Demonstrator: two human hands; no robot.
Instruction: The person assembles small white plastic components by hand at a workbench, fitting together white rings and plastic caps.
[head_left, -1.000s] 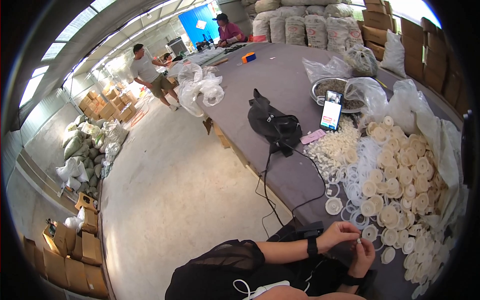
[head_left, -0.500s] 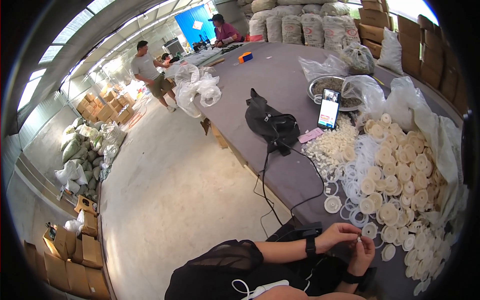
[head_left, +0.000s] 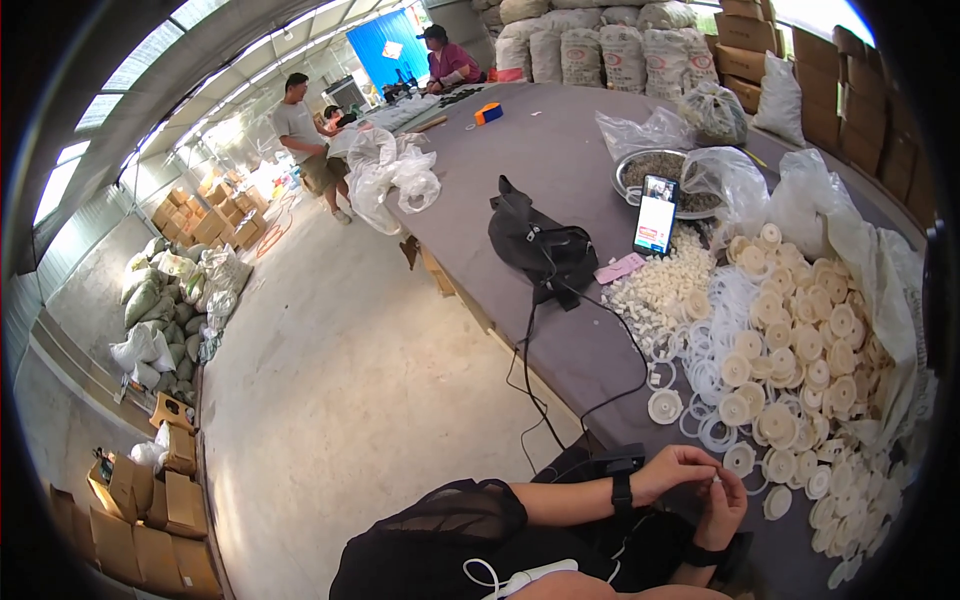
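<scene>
White, plastic by its look, a small piece (head_left: pixel 717 481) shows at the meeting fingertips of both hands, lower right in the frame. The right hand (head_left: pixel 722 515), coming up from the lower edge, holds it in a narrow pinch. The left hand (head_left: pixel 683 473) reaches in from the left, thumb and forefinger drawn together at the same spot; whether it grips the piece too, I cannot tell. The piece lies off the left hand's right end and at the right hand's top, so neither is clearly nearer. Fingers hide its long axis.

Just beyond the pinch, toward the right edge, a lone cream disc (head_left: pixel 738 459) lies on the grey-covered table (head_left: pixel 570 150). Farther up, translucent rings (head_left: pixel 735 335) heap between a scatter of small cream parts (head_left: pixel 650 300) and the large pile of cream discs (head_left: pixel 805 340) filling the right side. A phone (head_left: pixel 656 215) stands tilted beside the metal bowl (head_left: pixel 619 177).
</scene>
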